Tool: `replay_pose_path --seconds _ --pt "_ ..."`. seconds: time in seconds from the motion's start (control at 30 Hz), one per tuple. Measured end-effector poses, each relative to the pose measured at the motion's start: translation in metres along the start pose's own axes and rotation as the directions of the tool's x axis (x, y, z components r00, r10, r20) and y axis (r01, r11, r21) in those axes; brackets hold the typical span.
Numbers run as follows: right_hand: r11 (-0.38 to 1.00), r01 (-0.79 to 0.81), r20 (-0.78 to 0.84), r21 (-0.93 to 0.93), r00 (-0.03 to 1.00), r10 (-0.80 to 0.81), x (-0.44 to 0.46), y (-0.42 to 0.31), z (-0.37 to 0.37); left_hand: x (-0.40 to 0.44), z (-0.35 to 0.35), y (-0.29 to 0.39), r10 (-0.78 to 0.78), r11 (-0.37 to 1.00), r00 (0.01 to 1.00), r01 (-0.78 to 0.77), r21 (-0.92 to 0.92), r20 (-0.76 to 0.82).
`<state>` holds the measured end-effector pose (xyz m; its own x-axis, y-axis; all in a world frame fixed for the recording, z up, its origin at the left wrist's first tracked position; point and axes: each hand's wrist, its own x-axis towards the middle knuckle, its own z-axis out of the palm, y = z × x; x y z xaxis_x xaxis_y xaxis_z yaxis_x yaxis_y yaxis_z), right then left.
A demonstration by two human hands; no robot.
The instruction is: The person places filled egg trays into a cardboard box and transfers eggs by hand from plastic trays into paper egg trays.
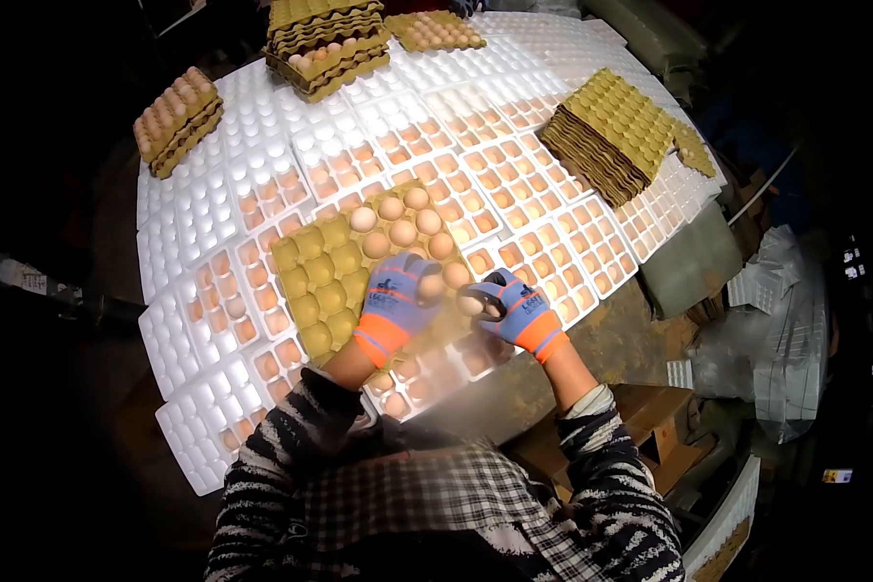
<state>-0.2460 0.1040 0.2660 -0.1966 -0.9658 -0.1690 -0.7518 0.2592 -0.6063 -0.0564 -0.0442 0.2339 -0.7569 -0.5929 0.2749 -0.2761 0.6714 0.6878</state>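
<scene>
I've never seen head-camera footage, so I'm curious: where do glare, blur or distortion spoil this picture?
In the head view: glare bleaches the far white plastic egg trays; milky haze blurs the patch between the blue-and-orange gloved left hand and the black-and-white checked cloth; wide-angle distortion seemingly bows the tray rows; darkness hides detail around the edges.

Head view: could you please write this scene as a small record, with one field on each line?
Left hand: gloved, fingers at an egg over the brown tray; firmness of grip unclear
Right hand: gloved, fingers around eggs near the tray's right side
Brown tray: eggs toward its right, bare cups at left
Underneath: white trays, many cups holding eggs
Right, farther off: stacked brown trays
Far end: taller tray stack, eggs visible inside
</scene>
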Motion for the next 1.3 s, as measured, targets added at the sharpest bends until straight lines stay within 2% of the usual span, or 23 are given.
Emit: replay_pose_path --seconds 0.07,0.1,0.2,0.23,0.27,0.33,0.37,0.4,0.5,0.53,0.57,0.63,0.67,0.7,0.77,0.83,0.9,1.0,1.1,1.13,1.23,1.27,1.3 --pt "0.954 0.156 -0.120 0.257 0.984 -0.129 0.002 0.037 -0.005 0.003 -0.007 -0.013 -0.030 0.936 0.975 -0.050 -0.348 -0.220" --pt "0.864 0.220 -0.220 0.452 0.967 -0.131 0.003 0.044 -0.008 0.007 -0.013 -0.024 -0.082 0.897 0.981 -0.005 -0.441 -0.178" --pt "0.722 0.148 -0.164 0.676 0.985 -0.049 0.013 0.042 -0.022 0.017 -0.018 -0.019 -0.185 0.983 0.983 0.185 -0.001 0.020" --pt "0.845 0.316 -0.207 0.432 0.946 -0.248 0.029 0.052 -0.014 0.024 -0.013 -0.006 -0.225 0.960 0.973 0.212 0.182 0.056" --pt "0.955 0.212 -0.091 0.209 0.976 -0.197 0.034 0.035 -0.017 0.030 -0.012 0.000 -0.272 0.905 0.959 0.226 0.361 0.084" --pt "0.976 0.021 0.059 -0.217 0.998 -0.008 0.043 -0.015 -0.021 0.035 -0.010 -0.010 -0.269 0.920 0.962 0.241 0.310 0.051" --pt "0.925 0.057 -0.023 -0.376 0.997 -0.071 0.047 -0.015 -0.007 0.038 -0.010 -0.015 -0.268 0.926 0.963 0.247 0.286 0.035" --pt "0.933 0.040 -0.011 -0.358 0.999 -0.047 0.051 -0.011 -0.004 0.036 -0.010 -0.018 -0.223 0.938 0.975 0.220 0.269 -0.021" --pt "0.995 0.035 -0.024 -0.095 0.999 -0.037 0.050 0.005 -0.010 0.032 -0.025 -0.025 -0.274 0.955 0.962 0.270 -0.120 -0.019" --pt "0.991 0.078 -0.074 0.110 0.995 -0.070 0.047 0.024 -0.008 0.029 -0.029 -0.033 -0.419 0.775 0.907 0.378 -0.506 0.035" --pt "0.963 0.190 -0.141 0.192 0.976 -0.164 0.050 0.053 -0.001 0.025 -0.036 -0.042 -0.519 0.445 0.843 0.409 -0.796 0.144" --pt "0.835 0.218 -0.198 0.506 0.971 -0.134 0.036 0.048 -0.014 0.027 -0.066 -0.063 -0.434 0.478 0.895 0.330 -0.814 0.108" --pt "0.662 -0.072 0.011 0.746 0.995 0.096 0.025 0.020 -0.032 0.029 -0.066 -0.078 -0.235 0.819 0.971 0.171 -0.548 -0.048" --pt "0.562 -0.073 0.031 0.824 0.996 0.084 0.021 0.017 -0.032 0.033 -0.071 -0.082 -0.019 0.987 0.980 -0.013 -0.161 -0.200" --pt "0.414 -0.087 0.110 0.906 0.993 -0.034 0.021 0.023 -0.020 0.030 -0.065 -0.061 -0.204 0.922 0.978 0.209 0.325 -0.051" --pt "0.323 0.037 0.010 0.946 0.990 -0.143 0.026 -0.001 -0.001 0.047 -0.059 -0.046 -0.382 0.758 0.921 0.265 0.596 0.076" --pt "0.053 -0.084 0.091 0.995 0.986 -0.139 0.028 -0.024 0.021 0.047 -0.067 -0.046 -0.375 0.802 0.922 0.269 0.533 0.099" --pt "-0.080 -0.157 0.128 0.984 0.948 -0.292 0.037 -0.054 0.061 0.005 -0.080 -0.073 -0.164 0.986 0.964 0.153 -0.065 -0.209" --pt "0.095 -0.189 0.211 0.978 0.867 -0.452 0.039 -0.112 0.099 -0.076 -0.135 -0.070 -0.371 0.853 0.912 0.260 -0.453 -0.175" --pt "0.145 -0.233 0.274 0.962 0.833 -0.480 0.041 -0.139 0.111 -0.113 -0.139 -0.100 -0.309 0.926 0.910 0.221 -0.306 -0.277" --pt "0.479 -0.408 0.586 0.777 0.746 -0.316 0.047 -0.224 0.144 -0.228 -0.192 -0.137 -0.591 0.753 0.743 0.370 -0.544 -0.313" --pt "0.661 -0.145 0.481 0.736 0.799 -0.361 0.053 -0.227 0.182 -0.262 -0.205 -0.143 -0.709 0.655 0.635 0.435 -0.617 -0.306" --pt "0.778 0.130 0.376 0.614 0.818 -0.434 0.060 -0.225 0.225 -0.298 -0.210 -0.163 -0.632 0.775 0.634 0.539 -0.331 -0.446"
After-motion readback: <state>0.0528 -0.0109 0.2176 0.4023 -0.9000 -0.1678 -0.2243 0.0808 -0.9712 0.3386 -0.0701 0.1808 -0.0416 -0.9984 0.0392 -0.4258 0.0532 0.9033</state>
